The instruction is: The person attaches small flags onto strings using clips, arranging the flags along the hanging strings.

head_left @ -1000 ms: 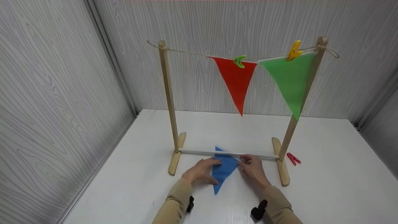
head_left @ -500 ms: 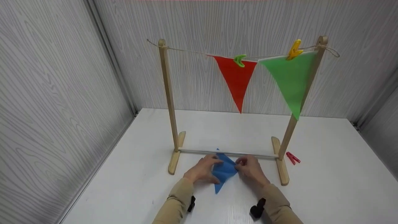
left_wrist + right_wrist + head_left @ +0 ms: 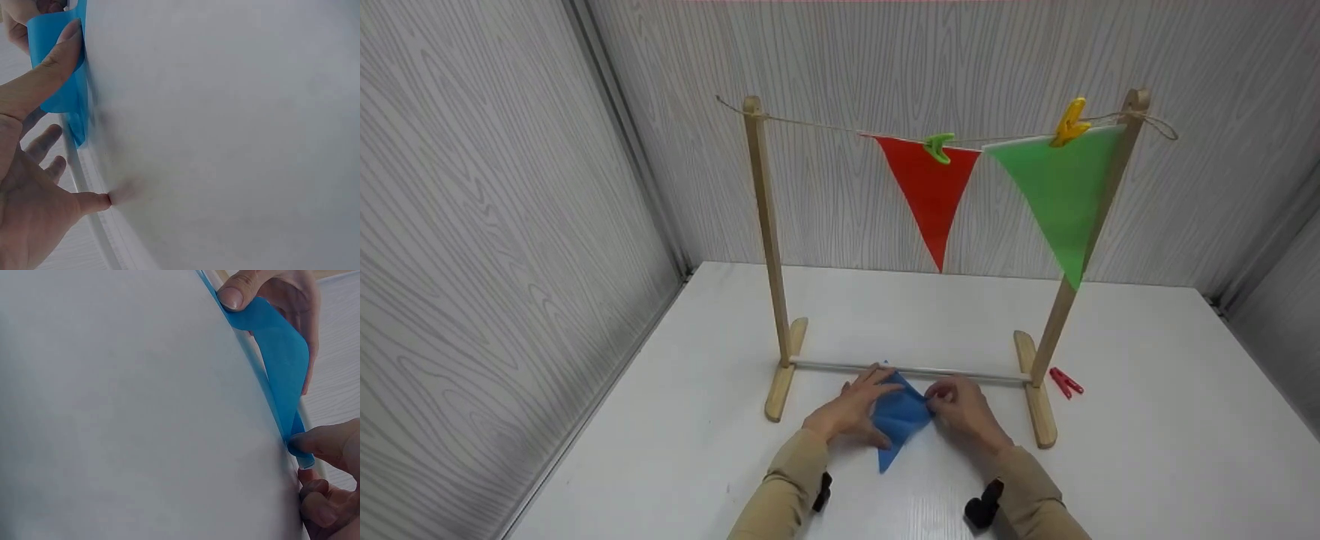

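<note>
A blue triangular pennant lies on the white table, its sheet bowed up in the middle. My left hand is spread over its left side, the thumb pressing on the blue sheet in the left wrist view and the other fingers splayed out. At the pennant's right corner, my right hand pinches the edge between thumb and curled fingers. Close up in the right wrist view, that corner of the pennant is bent under the thumb. The pennant's far tip reaches the stand's white crossbar.
A wooden stand carries a string with a red pennant under a green clothespin and a green pennant under a yellow clothespin. By the right foot lies a red clothespin.
The blue pennant has been drawn slightly toward me, and its right corner has come inward with my right hand. My left hand's fingers have spread farther over the sheet.
</note>
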{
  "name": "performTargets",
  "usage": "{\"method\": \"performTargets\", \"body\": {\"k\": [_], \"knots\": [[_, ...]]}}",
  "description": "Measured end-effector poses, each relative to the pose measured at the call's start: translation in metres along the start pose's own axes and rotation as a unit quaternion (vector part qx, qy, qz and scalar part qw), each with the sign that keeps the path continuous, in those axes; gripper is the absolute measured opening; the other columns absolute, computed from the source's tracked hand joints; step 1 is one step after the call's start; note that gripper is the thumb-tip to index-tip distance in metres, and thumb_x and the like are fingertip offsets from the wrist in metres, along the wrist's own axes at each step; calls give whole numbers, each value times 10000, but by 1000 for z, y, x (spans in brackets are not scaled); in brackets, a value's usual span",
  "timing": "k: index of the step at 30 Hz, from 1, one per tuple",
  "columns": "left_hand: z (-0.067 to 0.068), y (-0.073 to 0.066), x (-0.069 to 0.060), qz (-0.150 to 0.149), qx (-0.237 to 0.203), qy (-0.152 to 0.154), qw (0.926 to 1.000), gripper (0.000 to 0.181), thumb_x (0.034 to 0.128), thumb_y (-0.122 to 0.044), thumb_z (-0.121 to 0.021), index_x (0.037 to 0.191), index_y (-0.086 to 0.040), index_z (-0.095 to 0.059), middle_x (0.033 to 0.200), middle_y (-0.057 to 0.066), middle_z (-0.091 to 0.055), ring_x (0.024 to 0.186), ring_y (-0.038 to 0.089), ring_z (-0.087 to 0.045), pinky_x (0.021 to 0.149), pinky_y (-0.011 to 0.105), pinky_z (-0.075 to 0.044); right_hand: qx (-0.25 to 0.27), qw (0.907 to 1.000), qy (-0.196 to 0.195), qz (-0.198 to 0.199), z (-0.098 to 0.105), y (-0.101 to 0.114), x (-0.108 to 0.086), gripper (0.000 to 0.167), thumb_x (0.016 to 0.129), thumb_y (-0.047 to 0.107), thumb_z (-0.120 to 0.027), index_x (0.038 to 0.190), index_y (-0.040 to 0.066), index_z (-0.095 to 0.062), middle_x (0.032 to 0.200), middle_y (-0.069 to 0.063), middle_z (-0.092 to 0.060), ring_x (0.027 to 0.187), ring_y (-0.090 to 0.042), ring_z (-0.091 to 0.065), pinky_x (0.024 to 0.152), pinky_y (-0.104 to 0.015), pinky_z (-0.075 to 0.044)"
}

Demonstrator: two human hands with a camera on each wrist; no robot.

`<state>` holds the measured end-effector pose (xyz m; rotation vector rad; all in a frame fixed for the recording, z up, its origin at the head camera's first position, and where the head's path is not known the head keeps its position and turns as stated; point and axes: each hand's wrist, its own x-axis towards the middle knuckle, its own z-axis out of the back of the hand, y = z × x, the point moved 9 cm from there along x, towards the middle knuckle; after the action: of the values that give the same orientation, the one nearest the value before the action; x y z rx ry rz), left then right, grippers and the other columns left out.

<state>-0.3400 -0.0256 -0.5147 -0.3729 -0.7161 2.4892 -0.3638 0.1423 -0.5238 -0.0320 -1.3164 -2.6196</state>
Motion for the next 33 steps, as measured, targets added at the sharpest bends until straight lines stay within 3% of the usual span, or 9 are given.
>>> {"method": "performTargets", "body": {"k": [6,12,18,22,28,33], "knots": [[-4,-1,-1,138,-146,236,9995,859,760,-283,-894,1498,-227,-457,1703,25,-187,1598,290,-16,1251,653,-63,-34,9999,74,75,0,0,-2,111,863,36,-687,938,87,-752,988,-82,-696,834,-147,-560,739,-293,-453],[-7,3,-2,362,-193,333,9986,879,763,-306,-889,1512,-261,-433,1712,79,-124,1598,285,-31,1261,631,-26,-10,9997,-31,235,2,2,0,100,873,14,-685,924,67,-753,928,-82,-702,773,-132,-547,692,-256,-436],[-7,3,-2,459,-189,256,9984,861,752,-288,-899,1494,-245,-465,1709,97,-130,1593,293,-83,1265,622,-33,237,9992,-298,-153,5,-5,0,112,887,-7,-676,925,64,-754,920,-73,-711,779,-120,-560,710,-240,-439],[-8,2,-3,475,-165,276,9984,851,761,-290,-893,1497,-242,-469,1698,98,-180,1585,285,-147,1268,616,-42,381,9983,-376,-210,5,-7,1,121,897,-13,-669,927,64,-758,956,-79,-734,844,-128,-609,771,-253,-481],[-8,0,0,313,46,278,9991,821,776,-323,-880,1489,-222,-486,1532,47,-423,1503,253,-347,1241,669,-95,505,9978,-381,-215,5,-10,3,144,910,-5,-658,972,67,-765,969,-79,-737,851,-129,-609,763,-254,-480],[-7,0,-1,304,41,247,9992,794,777,-319,-879,1472,-193,-517,1521,41,-435,1500,257,-341,1248,654,-94,869,9942,-370,-522,7,-15,2,152,917,64,-681,1042,58,-768,1017,-98,-739,835,-134,-593,694,-221,-477]]}}
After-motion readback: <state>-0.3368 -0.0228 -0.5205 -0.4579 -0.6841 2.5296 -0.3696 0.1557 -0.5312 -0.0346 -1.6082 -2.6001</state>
